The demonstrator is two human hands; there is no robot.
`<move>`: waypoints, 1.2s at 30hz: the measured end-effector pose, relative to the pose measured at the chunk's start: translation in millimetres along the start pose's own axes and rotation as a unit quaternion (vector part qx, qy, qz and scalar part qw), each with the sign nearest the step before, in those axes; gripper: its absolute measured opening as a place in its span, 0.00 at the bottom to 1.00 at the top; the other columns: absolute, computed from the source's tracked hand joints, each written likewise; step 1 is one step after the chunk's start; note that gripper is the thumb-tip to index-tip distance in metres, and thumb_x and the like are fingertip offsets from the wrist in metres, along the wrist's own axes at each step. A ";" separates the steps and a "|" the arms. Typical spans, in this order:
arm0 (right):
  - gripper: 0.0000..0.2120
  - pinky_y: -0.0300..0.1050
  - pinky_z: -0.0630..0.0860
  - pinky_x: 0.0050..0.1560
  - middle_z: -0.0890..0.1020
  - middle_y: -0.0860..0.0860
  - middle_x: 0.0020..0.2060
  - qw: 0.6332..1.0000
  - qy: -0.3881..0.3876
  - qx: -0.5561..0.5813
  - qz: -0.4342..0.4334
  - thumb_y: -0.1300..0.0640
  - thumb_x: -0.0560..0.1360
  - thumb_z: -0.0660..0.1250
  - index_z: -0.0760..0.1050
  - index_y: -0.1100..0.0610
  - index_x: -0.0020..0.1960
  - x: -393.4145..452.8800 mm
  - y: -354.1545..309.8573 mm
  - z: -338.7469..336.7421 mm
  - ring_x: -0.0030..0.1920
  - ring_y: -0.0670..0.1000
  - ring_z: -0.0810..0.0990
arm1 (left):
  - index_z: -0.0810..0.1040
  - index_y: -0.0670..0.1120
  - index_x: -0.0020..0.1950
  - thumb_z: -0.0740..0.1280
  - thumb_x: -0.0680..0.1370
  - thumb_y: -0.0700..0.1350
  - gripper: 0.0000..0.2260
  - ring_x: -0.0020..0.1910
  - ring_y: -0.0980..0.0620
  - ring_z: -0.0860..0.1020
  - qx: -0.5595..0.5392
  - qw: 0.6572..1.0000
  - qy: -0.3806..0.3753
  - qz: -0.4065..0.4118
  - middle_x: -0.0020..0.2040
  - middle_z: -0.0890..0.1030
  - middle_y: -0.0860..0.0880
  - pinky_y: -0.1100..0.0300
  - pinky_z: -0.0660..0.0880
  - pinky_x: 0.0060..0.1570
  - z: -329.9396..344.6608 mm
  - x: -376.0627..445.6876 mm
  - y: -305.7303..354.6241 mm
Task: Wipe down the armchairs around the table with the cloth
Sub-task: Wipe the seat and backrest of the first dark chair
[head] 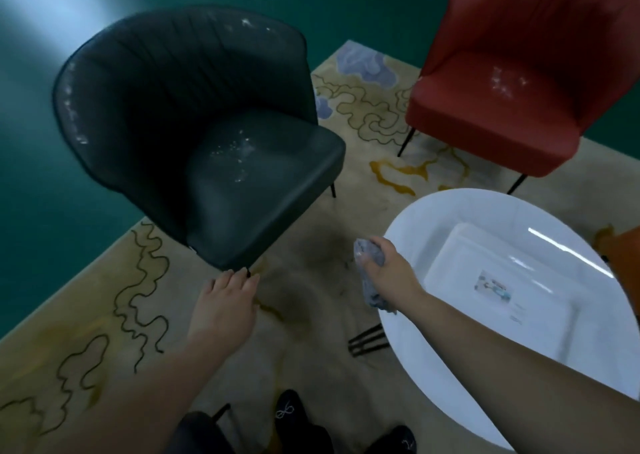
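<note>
A dark green armchair (214, 135) stands at the upper left, with pale specks on its seat and backrest. At the upper right is a red armchair (512, 83), also speckled on the seat. My right hand (388, 273) grips a crumpled grey cloth (370, 280) at the left rim of the round white table (433, 221). My left hand (225, 301) reaches forward with fingers straight, its fingertips just below the front corner of the green chair's seat, holding nothing.
A white tray (450, 280) with a small label lies on the table. A patterned beige rug (329, 211) covers the floor under the chairs; green floor (52, 194) lies beyond it. An orange chair edge (623, 249) shows at the right. My dark shoes (294, 415) are at the bottom.
</note>
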State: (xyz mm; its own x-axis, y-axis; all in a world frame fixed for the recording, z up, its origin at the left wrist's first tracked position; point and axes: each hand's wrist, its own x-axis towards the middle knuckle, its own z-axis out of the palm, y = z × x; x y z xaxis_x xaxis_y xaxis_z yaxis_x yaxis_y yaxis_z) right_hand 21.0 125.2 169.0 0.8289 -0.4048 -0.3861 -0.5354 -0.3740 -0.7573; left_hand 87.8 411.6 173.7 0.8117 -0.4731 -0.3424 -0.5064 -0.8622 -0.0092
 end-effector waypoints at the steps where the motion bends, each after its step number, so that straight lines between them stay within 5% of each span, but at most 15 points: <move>1: 0.22 0.42 0.69 0.50 0.75 0.49 0.62 1.000 -0.002 -0.003 -0.003 0.41 0.77 0.60 0.64 0.45 0.68 7.3 -6.1 9.2 0.51 0.47 0.73 | 0.58 0.53 0.76 0.55 0.79 0.53 0.24 0.74 0.48 0.59 -0.002 1.000 -0.003 -0.010 0.75 0.62 0.50 0.50 0.57 0.71 1.5 0.7 -14.0; 14: 0.24 0.40 0.67 0.53 0.70 0.43 0.63 0.997 -0.061 -0.005 -0.038 0.44 0.77 0.62 0.62 0.42 0.71 129.3 -79.2 68.5 0.56 0.42 0.69 | 0.56 0.53 0.77 0.56 0.78 0.58 0.28 0.73 0.47 0.61 -0.030 0.988 -0.022 -0.148 0.74 0.65 0.50 0.47 0.60 0.70 1.9 92.1 -99.8; 20: 0.25 0.54 0.71 0.66 0.69 0.46 0.68 0.992 -0.114 0.010 -0.045 0.49 0.76 0.66 0.63 0.44 0.71 215.6 -112.0 69.1 0.66 0.49 0.71 | 0.53 0.54 0.77 0.56 0.78 0.59 0.28 0.75 0.48 0.59 -0.080 0.977 -0.011 -0.199 0.76 0.61 0.51 0.49 0.59 0.71 -19.5 158.1 -114.5; 26: 0.25 0.45 0.73 0.59 0.68 0.47 0.67 0.989 -0.125 -0.030 -0.076 0.49 0.76 0.66 0.62 0.41 0.70 274.4 -148.3 74.9 0.63 0.49 0.72 | 0.52 0.53 0.78 0.56 0.80 0.57 0.28 0.76 0.48 0.55 -0.110 0.968 0.009 -0.226 0.77 0.57 0.50 0.50 0.55 0.73 -51.5 211.6 -128.1; 32: 0.24 0.49 0.73 0.62 0.69 0.46 0.66 0.985 -0.141 -0.038 -0.092 0.50 0.75 0.67 0.63 0.40 0.69 327.9 -191.7 96.7 0.61 0.48 0.72 | 0.51 0.51 0.78 0.54 0.81 0.57 0.27 0.76 0.47 0.54 -0.139 0.966 -0.015 -0.218 0.78 0.55 0.49 0.50 0.54 0.73 -68.0 257.9 -161.4; 36: 0.24 0.41 0.68 0.56 0.69 0.46 0.66 0.985 -0.138 -0.050 -0.091 0.50 0.75 0.67 0.64 0.39 0.69 368.6 -212.2 115.8 0.58 0.45 0.70 | 0.51 0.52 0.78 0.53 0.81 0.59 0.28 0.76 0.47 0.54 -0.137 0.963 -0.027 -0.230 0.78 0.55 0.49 0.49 0.55 0.73 -60.1 301.8 -190.2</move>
State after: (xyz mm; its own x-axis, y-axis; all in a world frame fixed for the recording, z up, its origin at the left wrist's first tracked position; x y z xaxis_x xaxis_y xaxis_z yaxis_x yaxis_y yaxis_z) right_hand 458.9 152.0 126.4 0.9175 -0.0869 -0.3881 -0.3763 -0.5054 -0.7765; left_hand 446.6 421.9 128.5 0.9119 -0.0268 -0.4096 0.0041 -0.9972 0.0744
